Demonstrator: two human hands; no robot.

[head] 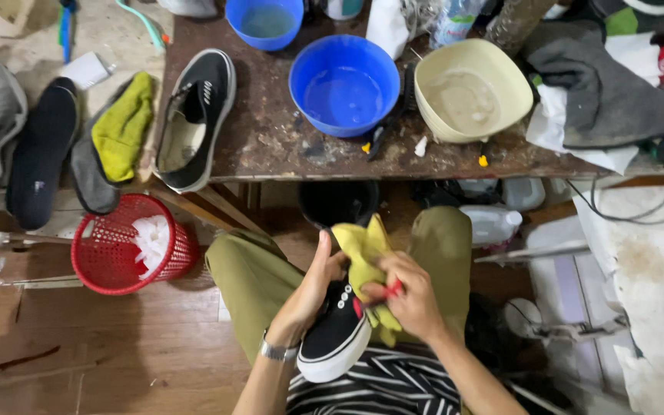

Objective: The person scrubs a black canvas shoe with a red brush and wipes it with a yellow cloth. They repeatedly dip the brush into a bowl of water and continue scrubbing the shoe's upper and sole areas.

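A black sneaker with a white sole [337, 330] rests on my lap, toe toward me. My left hand [310, 290] grips it along its left side, thumb near the opening. My right hand [409, 296] presses a yellow cloth [363, 250] against the top of the shoe, fingers bunched on the cloth. The cloth hides the shoe's opening. A second black sneaker [194, 115] lies on the left end of the worn wooden table [270, 146].
On the table stand a blue basin of water [343, 83], a smaller blue basin [264, 21] and a cream basin of cloudy water [470, 88]. A dark insole [40, 150] and green cloth [123, 127] lie at left. A red basket [121, 244] sits on the floor.
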